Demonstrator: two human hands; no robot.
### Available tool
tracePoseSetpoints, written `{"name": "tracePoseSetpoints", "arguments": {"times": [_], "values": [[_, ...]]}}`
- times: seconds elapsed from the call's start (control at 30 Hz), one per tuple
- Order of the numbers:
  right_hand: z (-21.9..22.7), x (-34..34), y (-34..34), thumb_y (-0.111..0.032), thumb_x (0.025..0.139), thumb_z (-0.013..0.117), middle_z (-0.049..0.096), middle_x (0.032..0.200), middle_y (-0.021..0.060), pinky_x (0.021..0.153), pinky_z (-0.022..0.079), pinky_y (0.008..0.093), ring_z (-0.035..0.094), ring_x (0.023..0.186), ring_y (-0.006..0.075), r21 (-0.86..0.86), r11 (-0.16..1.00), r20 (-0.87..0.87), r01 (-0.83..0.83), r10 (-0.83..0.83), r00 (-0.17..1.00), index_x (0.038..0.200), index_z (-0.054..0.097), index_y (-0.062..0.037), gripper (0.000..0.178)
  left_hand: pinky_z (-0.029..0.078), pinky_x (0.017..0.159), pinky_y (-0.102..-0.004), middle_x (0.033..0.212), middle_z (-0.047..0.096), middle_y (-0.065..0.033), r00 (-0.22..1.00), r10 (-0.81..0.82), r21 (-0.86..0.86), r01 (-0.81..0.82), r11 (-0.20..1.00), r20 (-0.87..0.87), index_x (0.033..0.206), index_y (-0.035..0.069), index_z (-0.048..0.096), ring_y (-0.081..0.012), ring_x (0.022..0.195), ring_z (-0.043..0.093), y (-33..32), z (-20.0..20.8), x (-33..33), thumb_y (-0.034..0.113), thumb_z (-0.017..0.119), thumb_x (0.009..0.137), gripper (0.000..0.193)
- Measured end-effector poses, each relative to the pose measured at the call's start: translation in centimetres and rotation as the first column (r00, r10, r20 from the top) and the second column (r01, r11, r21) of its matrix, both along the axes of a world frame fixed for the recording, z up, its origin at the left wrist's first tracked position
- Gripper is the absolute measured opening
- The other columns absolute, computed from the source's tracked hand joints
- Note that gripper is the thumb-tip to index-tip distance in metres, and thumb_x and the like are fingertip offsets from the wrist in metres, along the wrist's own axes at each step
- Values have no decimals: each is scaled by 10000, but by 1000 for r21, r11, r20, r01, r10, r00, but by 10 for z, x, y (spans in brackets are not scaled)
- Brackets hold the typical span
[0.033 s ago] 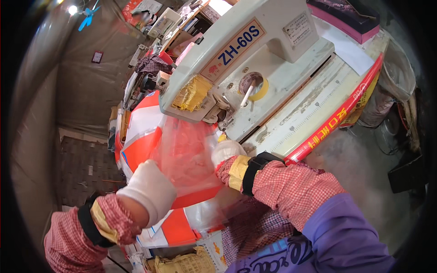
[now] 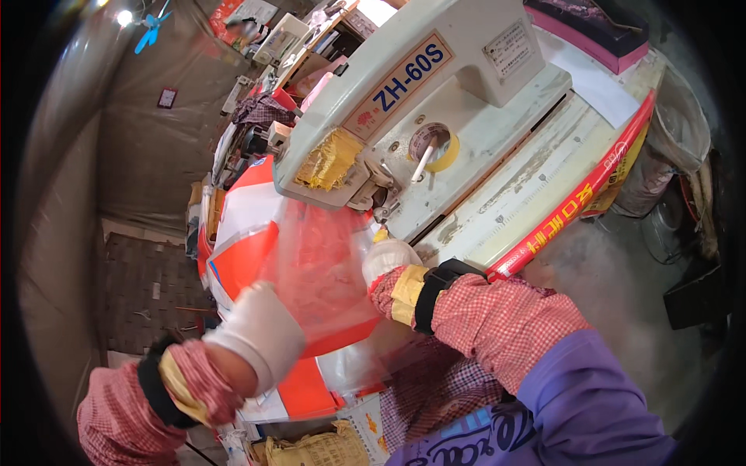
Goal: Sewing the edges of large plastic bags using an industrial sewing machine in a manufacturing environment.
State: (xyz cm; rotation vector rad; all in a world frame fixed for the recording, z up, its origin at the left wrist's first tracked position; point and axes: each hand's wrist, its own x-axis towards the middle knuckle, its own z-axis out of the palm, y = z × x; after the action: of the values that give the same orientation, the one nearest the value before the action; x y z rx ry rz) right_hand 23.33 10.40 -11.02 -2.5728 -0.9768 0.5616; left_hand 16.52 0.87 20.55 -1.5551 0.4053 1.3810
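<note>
A red-and-white plastic sheet [image 2: 318, 272], partly translucent and blurred, hangs in folds below the head of a grey-green sewing machine [image 2: 404, 93]. My right hand [image 2: 386, 258], in a white glove with a yellow fingertip covering, is closed at the sheet's right edge, just below the presser foot [image 2: 384, 211]. My left hand [image 2: 260, 326], also white-gloved, is at the sheet's lower left. Motion smears its fingers, so their grip does not show.
A yellow tape roll [image 2: 444, 152] with a white stick in it sits on the machine bed. A red-and-yellow printed strip [image 2: 575, 194] lines the table's front edge. Farther right hangs a translucent sack [image 2: 676, 132]. A pink-and-black box [image 2: 594, 35] stands at the back.
My left hand has shifted slightly right and is more blurred. The sheet's left folds have moved a little; my right hand is almost in place.
</note>
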Motion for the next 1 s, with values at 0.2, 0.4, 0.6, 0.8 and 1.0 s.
{"name": "tracePoseSetpoints", "arguments": {"times": [0.2, 0.4, 0.6, 0.8, 1.0], "values": [[6, 0, 0, -154, 629, 761, 705, 715, 62, 492, 526, 438, 669, 605, 223, 3, 1000, 7, -15, 15, 1000, 722, 736, -115, 104, 540, 632, -406, 749, 685, -104, 930, 293, -484, -366, 795, -223, 685, 62, 698, -292, 730, 671, -59, -73, -51, 127, 636, 717, 95], [10, 1, 0, -153, 581, 792, 704, 687, 43, 482, 518, 438, 663, 578, 204, 9, 999, -8, -47, 47, 999, 685, 738, -133, 119, 539, 571, -386, 731, 684, -79, 979, 195, -564, -131, 815, 55, 749, 78, 714, -260, 706, 693, -74, -74, -2, 133, 630, 753, 100], [12, 11, 5, -153, 533, 822, 704, 659, 24, 473, 510, 437, 658, 551, 184, 11, 985, -58, -171, 171, 984, 648, 740, -150, 141, 452, 587, -408, 648, 647, -53, 985, 170, -181, -173, 968, -31, 799, 135, 707, -271, 609, 639, -41, -15, 7, 269, 627, 792, 156], [1, -3, 15, -194, 634, 781, 674, 654, 22, 528, 516, 412, 646, 577, 197, -379, 568, 857, 731, -84, 509, 622, 666, -160, 120, 553, 708, -401, 915, 695, -191, 907, 389, -287, -421, 860, -163, 862, 24, 729, -318, 825, 694, -74, -37, -33, 126, 629, 782, 164], [-55, -8, 15, -213, 870, 584, 615, 744, 49, 587, 504, 407, 621, 650, 220, 346, 164, 300, 924, 914, -275, 744, 551, -115, 163, 542, 625, -383, 774, 686, -99, 937, 336, -499, -337, 799, -95, 840, 113, 738, -306, 793, 693, -80, -77, -23, 167, 628, 772, 141]]}}
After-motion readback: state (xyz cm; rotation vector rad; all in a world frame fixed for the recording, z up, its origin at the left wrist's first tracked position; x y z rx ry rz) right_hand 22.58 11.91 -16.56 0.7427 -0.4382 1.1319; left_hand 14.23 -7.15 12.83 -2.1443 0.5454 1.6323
